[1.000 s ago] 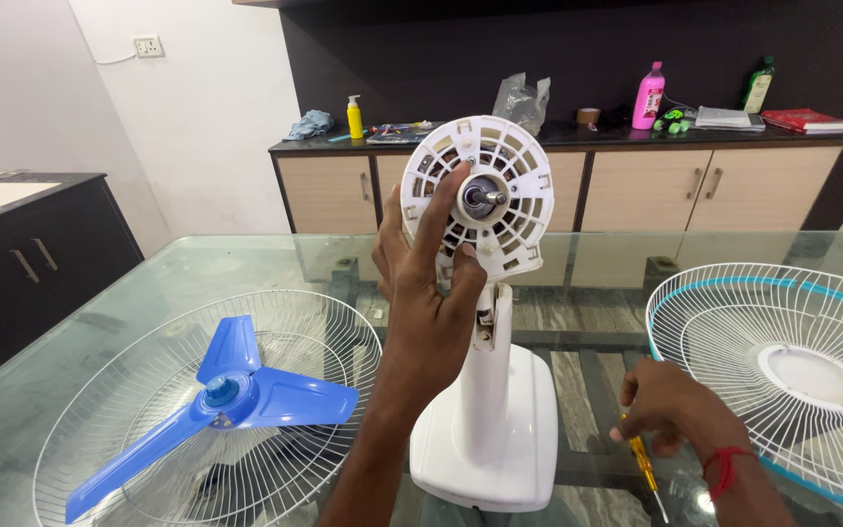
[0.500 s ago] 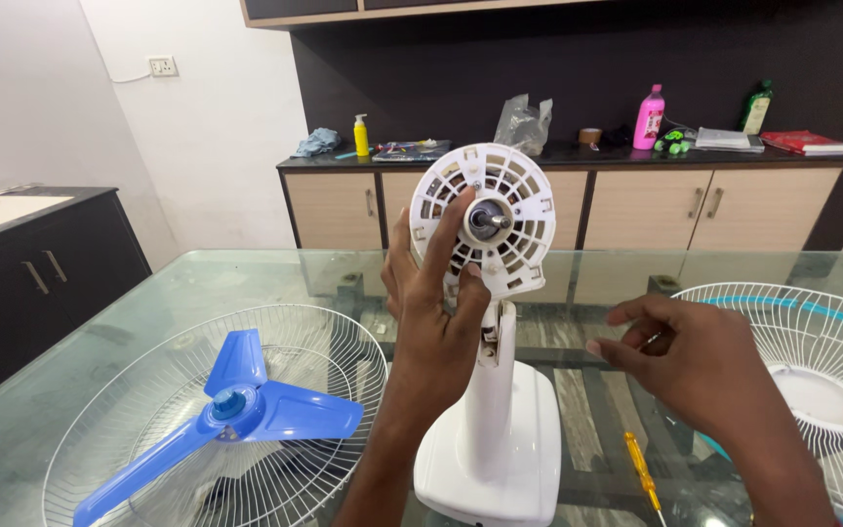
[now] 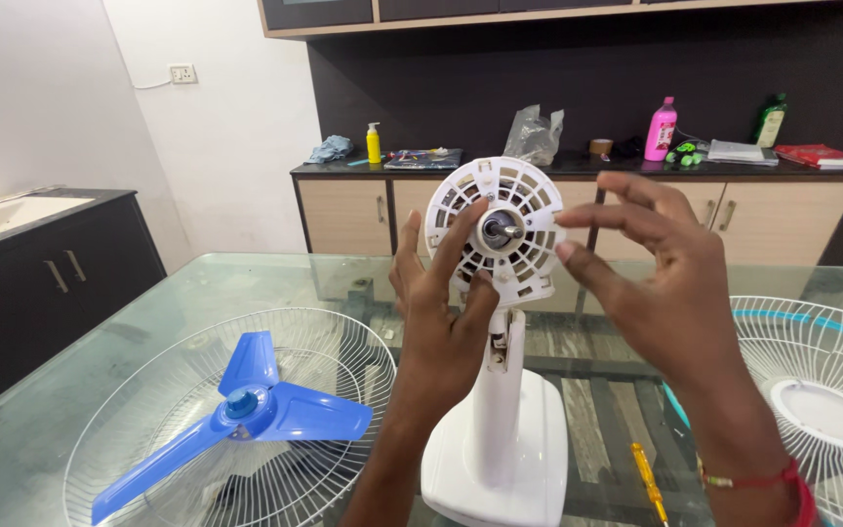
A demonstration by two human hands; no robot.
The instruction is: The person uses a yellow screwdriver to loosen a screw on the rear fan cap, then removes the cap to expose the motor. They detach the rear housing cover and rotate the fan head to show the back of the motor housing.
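White plastic motor housing (image 3: 497, 230) of a stripped pedestal fan stands upright on its white base (image 3: 500, 459), mid glass table (image 3: 129, 322).

Head view:
- Left hand (image 3: 441, 322) wraps the housing's left rim from the front, fingers spread over the vents, thumb under the hub. Looks like a steadying grip, keeps the head from swivelling on its neck.
- Right hand (image 3: 661, 283) is empty and loose, fingers fanned, fingertips just at the housing's right edge. Cannot tell if they touch it.
- Metal shaft (image 3: 500, 230) sticks out bare toward the camera, between both hands.
- Yellow-handled screwdriver (image 3: 648, 480) lies flat on the glass right of the base, nobody holding it.
- Blue three-blade impeller (image 3: 246, 415) rests inside the white wire guard (image 3: 231, 420) lying dish-up on the left; guard acts as a tray.
- Second guard (image 3: 822, 400), teal rim, on the right, holds nothing.
- Counter behind: pink bottle (image 3: 660, 129), yellow pump bottle (image 3: 374, 143), crumpled clear bag (image 3: 535, 137).
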